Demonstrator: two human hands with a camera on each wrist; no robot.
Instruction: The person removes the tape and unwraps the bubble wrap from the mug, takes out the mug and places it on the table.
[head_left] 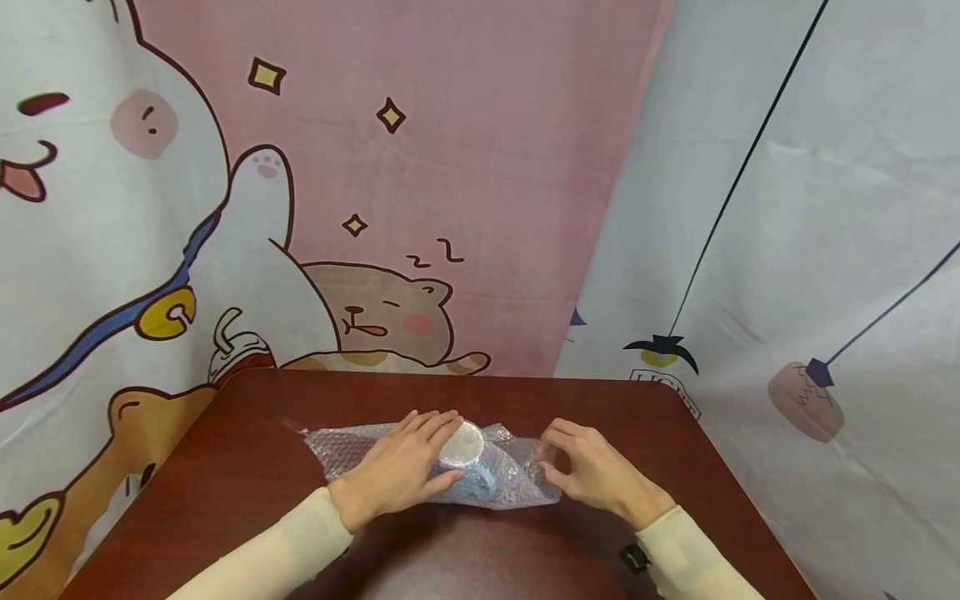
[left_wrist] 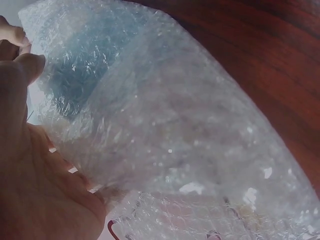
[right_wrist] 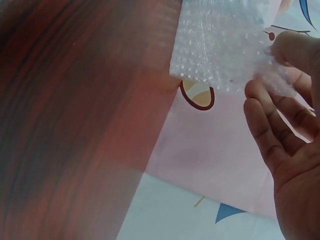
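A blue cylindrical object (head_left: 476, 481) with a round white end (head_left: 462, 443) stands among clear bubble wrap (head_left: 517, 487) on the table; what kind it is I cannot tell. My left hand (head_left: 401, 464) lies over its left side with fingers straight, touching the wrap and the white end's edge. In the left wrist view, the blue shows dimly through the bubble wrap (left_wrist: 165, 110) beside my left hand (left_wrist: 45, 185). My right hand (head_left: 596, 468) pinches the wrap's right end between thumb and fingers. The right wrist view shows that edge of bubble wrap (right_wrist: 220, 45) raised in my right hand (right_wrist: 295, 130).
The dark red-brown wooden table (head_left: 247, 500) extends around the wrap. Behind it hangs a pink cloth (head_left: 480, 208) with cartoon animals, and a pale cloth (head_left: 847, 208) with lamp drawings is at the right. A small black object (head_left: 634, 558) is by the right sleeve.
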